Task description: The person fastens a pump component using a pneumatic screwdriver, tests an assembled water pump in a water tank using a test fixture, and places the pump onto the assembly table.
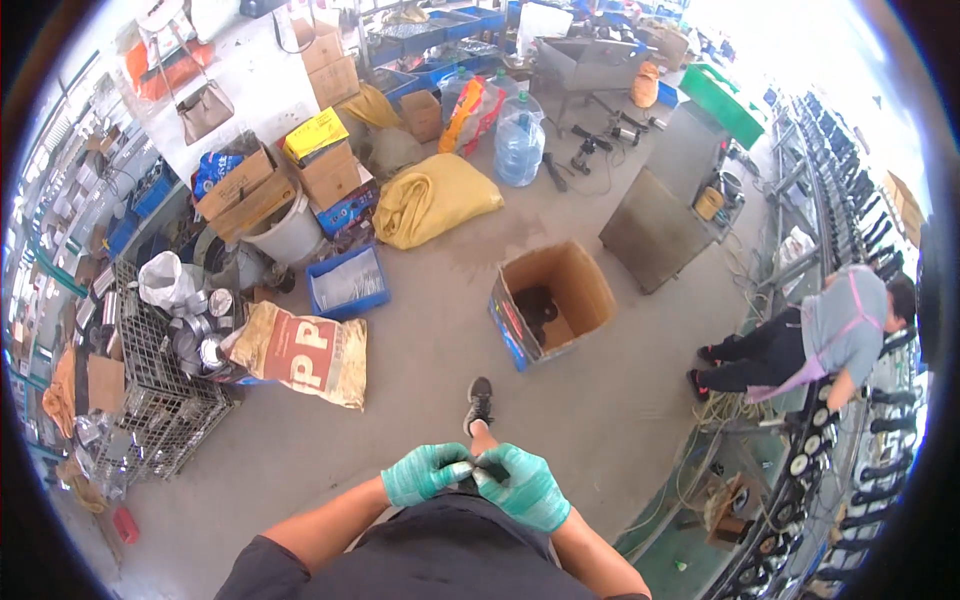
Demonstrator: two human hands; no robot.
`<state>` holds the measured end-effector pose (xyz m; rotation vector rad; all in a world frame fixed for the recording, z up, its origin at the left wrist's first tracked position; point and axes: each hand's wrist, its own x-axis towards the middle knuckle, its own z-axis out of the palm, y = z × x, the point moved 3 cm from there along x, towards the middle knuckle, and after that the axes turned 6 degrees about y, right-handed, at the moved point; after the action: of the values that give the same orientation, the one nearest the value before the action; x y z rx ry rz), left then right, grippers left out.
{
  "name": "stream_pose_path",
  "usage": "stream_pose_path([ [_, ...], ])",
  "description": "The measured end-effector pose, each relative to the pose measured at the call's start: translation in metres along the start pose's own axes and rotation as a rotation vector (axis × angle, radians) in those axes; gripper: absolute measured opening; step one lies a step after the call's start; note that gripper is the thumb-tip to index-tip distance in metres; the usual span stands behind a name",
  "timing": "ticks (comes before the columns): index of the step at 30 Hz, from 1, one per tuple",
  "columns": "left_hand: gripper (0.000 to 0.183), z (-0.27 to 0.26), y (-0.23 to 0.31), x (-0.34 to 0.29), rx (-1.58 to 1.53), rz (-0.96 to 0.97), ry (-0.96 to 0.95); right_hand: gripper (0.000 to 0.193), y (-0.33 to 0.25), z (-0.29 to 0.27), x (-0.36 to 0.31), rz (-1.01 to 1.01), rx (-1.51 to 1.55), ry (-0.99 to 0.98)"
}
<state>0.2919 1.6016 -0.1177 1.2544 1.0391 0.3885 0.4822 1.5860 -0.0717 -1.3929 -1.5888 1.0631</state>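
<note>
My left hand and my right hand, both in green knit gloves with grey fingertips, meet in front of my waist. The fingers of each are closed in a pinch, tips almost touching. Something small and dark shows between them, too little of it to name. Ahead on the floor stands an open cardboard box, with a few dark pieces lying at its bottom. One of my shoes is on the floor between my hands and the box.
At left, a printed sack leans by a wire cage of metal parts. Behind are a blue tray, yellow sacking and a water bottle. At right, a person bends over a conveyor line near a metal cabinet.
</note>
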Motion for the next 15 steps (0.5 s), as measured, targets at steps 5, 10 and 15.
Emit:
stream_pose_path([
  [5,0.033,-0.106,0.034,0.082,0.009,-0.078,0.070,0.021,0.012,0.010,0.165,-0.043,0.059,-0.294],
  [10,0.028,-0.206,0.064,0.151,-0.323,-0.085,0.220,0.023,0.000,0.028,0.319,-0.177,0.057,-0.471],
  [15,0.024,-0.303,0.087,0.235,-0.397,-0.050,0.302,0.021,-0.002,0.046,0.460,-0.281,-0.018,-0.461],
])
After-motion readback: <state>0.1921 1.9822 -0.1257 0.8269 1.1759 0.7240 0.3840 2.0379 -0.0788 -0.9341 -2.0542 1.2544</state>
